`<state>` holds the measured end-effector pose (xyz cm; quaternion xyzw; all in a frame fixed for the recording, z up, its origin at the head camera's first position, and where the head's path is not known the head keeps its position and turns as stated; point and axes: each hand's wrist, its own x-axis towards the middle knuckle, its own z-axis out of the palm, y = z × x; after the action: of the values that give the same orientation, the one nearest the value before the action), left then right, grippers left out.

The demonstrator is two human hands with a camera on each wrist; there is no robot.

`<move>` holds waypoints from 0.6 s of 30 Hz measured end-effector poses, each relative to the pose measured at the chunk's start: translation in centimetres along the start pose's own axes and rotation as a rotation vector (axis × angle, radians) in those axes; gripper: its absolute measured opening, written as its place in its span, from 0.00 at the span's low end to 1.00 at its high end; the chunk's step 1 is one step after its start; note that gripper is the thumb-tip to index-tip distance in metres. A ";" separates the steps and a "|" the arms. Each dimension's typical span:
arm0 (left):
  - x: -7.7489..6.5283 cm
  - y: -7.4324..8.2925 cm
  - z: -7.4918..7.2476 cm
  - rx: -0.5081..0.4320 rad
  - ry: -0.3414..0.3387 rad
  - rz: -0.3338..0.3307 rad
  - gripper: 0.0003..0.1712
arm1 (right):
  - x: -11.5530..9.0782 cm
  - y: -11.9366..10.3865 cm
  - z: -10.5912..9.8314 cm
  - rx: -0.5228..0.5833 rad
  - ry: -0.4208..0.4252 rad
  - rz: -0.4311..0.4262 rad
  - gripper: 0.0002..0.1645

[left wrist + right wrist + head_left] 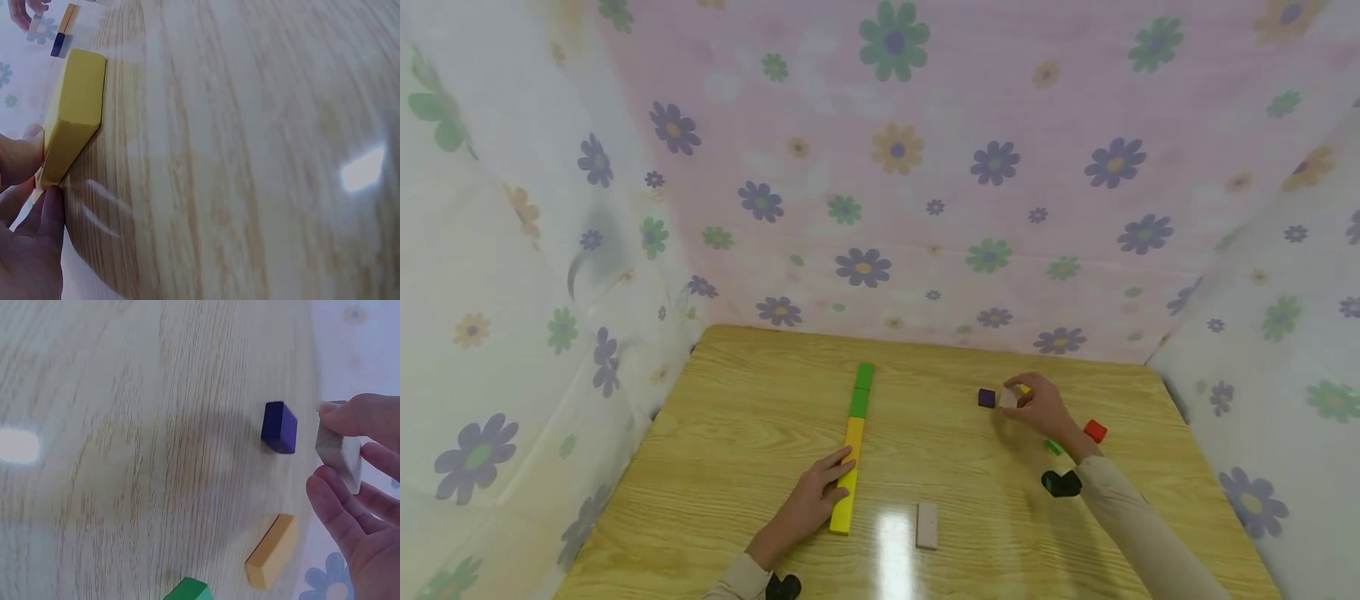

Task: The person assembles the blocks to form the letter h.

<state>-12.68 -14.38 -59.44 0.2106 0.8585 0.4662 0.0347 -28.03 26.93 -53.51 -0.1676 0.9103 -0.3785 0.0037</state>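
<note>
My left hand [808, 500] holds the nearer part of a line of blocks, thumb and fingers against a yellow block [81, 87]. That line runs away from me, with yellow blocks [842, 518] in front and two green blocks [862, 387] at the far end. Toward the back right, my right hand [1037, 408] pinches a pale wooden block [340, 453] between thumb and fingertips. Just left of it stands a dark purple block [987, 398]. A yellow-orange block [272, 550] lies on the table near the right hand, partly hidden by that hand in the head view.
A red block [1096, 431] and a green block [1055, 447] lie by the right wrist. Another pale block [927, 525] is flat near the table's front. Flowered cloth [895, 208] hangs behind and on both sides of the wooden table [760, 400].
</note>
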 end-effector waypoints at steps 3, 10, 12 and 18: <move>0.0 0.0 0.1 0.009 0.005 0.003 0.25 | -0.5 -0.9 0.1 0.004 -0.004 -0.026 0.25; 0.0 -0.3 0.1 0.013 0.017 0.005 0.25 | -1.4 -3.2 0.2 -0.016 -0.022 -0.062 0.25; 0.0 -0.3 0.2 0.015 0.016 0.003 0.25 | -1.7 -3.6 0.2 -0.014 -0.027 -0.074 0.25; 0.0 -0.1 0.2 0.033 0.023 -0.002 0.25 | -2.2 -4.6 0.3 -0.020 -0.037 -0.096 0.25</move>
<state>-12.66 -14.28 -59.61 0.2048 0.8668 0.4542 0.0219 -24.58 24.40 -50.83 -0.2182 0.9047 -0.3659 0.0007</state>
